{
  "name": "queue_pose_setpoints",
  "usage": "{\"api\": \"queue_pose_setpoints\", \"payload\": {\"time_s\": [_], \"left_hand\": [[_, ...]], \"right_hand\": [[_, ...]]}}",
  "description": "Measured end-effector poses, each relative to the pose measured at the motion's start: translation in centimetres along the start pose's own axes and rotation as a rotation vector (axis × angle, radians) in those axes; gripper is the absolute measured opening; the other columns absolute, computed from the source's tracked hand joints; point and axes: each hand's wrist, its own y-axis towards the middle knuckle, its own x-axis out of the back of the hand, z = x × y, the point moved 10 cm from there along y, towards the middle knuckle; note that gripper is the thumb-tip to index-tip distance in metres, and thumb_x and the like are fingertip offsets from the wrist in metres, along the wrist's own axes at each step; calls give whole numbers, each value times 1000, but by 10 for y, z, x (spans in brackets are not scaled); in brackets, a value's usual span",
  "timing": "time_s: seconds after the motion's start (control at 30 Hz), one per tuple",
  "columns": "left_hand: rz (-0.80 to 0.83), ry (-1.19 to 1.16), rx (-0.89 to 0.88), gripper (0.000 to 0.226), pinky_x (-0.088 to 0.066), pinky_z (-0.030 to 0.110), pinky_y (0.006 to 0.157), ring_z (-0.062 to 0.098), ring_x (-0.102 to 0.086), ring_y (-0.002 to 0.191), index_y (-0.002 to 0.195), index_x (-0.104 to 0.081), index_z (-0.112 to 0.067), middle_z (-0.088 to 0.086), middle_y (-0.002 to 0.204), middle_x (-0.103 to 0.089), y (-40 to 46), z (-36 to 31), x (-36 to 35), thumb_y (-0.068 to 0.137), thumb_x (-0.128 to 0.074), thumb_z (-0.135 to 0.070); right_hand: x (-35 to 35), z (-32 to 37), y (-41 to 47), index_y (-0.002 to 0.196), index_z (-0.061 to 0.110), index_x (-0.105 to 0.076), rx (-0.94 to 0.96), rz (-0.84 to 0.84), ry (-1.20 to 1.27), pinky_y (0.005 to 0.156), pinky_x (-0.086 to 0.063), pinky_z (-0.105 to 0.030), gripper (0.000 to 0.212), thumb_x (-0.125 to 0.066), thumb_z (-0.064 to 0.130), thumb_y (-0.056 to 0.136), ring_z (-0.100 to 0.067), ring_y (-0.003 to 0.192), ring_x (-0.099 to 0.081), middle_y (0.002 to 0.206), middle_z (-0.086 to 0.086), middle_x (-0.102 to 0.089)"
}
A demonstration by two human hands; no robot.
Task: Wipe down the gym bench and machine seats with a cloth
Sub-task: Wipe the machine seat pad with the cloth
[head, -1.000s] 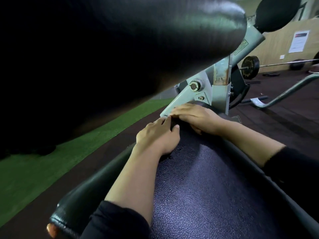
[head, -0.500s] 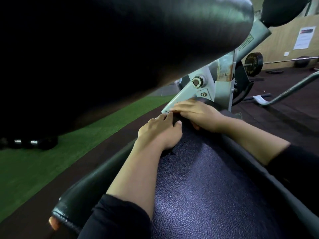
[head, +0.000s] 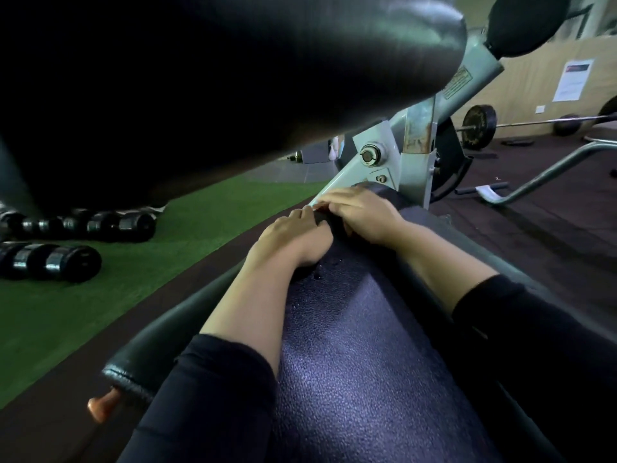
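Two hands, left [head: 293, 238] and right [head: 364, 215], meet at the worktop's [head: 360, 369] far edge beside the frame [head: 384, 155]; each grip looks curled, contents untellable. No cloth shows. Dumbbells [head: 73, 262] lie left.

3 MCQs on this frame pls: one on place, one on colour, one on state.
1. Where do both hands rest?
A. at the far end of the bench pad, by the metal frame
B. on the barbell
C. on the dumbbells

2. What colour is the turf strip left of the bench?
A. blue
B. green
C. red

3. What state is the barbell in?
A. held in both hands
B. lying on the bench
C. loaded, resting near the far wall

Key: 1 A, left hand and right hand lie on the bench pad beside the frame. 2 B, the turf is green. 3 C, the barbell sits far from both hands.
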Motion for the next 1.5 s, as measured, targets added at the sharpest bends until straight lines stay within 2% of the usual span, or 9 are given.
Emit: {"api": "queue_pose_setpoints", "payload": {"time_s": [0.13,0.23,0.4,0.57,1.07,1.23,1.33,1.4,1.5], "left_hand": [[-2,6,-5,52,-26,37,109,28,-29,141,150,-28,-18,7,156,-29,-6,-1,1,102,-24,-38],[-3,45,-43,53,-29,39,109,29,-32,140,149,-30,-16,7,155,-31,-17,-3,4,102,-25,-42],[38,150,-166,57,-11,44,120,13,-2,149,154,-10,-34,-8,163,0,-75,18,4,101,-22,-52],[-114,136,-72,52,-23,33,112,6,-16,145,146,-12,-58,-27,158,-7,-139,60,26,95,-18,-65],[-277,115,-3,54,-34,34,101,13,-34,139,150,-27,-32,-17,156,-27,-139,64,34,100,-24,-52],[-294,99,-40,49,-35,33,99,11,-35,138,146,-33,-31,-18,154,-31,-140,63,36,101,-25,-50],[-302,96,-43,47,-37,34,95,15,-41,133,143,-36,-31,-16,150,-37,-140,63,36,100,-26,-49],[-297,99,-37,48,-38,34,93,16,-43,132,144,-36,-31,-16,150,-38,-140,63,36,100,-26,-49],[-283,108,-30,47,-37,34,92,17,-44,131,143,-37,-30,-15,149,-39,-139,64,36,100,-26,-49]], "right_hand": [[-4,27,-33,123,3,-59,127,-57,29,106,-38,-42,47,-29,23,92,-30,124,-51,133,-10,-56],[5,19,-49,137,19,-46,-35,-123,91,116,-15,-28,50,-27,31,92,-18,138,-32,145,-1,-43],[10,19,-49,135,22,-49,-104,-124,231,110,-12,-18,39,-38,19,97,-14,134,-33,143,0,-45],[11,16,-54,136,31,-46,-164,-92,264,101,-12,-11,40,-38,21,99,-10,135,-28,146,10,-39],[-8,94,-30,127,21,-58,49,29,213,106,-26,-25,37,-36,23,97,-16,129,-40,137,1,-51],[0,70,-70,135,31,-50,215,62,312,115,-14,-21,42,-36,32,95,1,136,-28,145,11,-40],[4,42,-48,129,32,-52,74,57,366,104,-20,-7,35,-40,19,99,23,113,-35,143,7,-45],[1,35,-24,125,28,-57,-54,43,328,89,-24,0,34,-41,15,99,14,104,-44,137,7,-50],[-8,58,-5,117,30,-63,-93,56,259,88,-29,-17,31,-42,19,97,-7,119,-47,129,11,-55]]}}
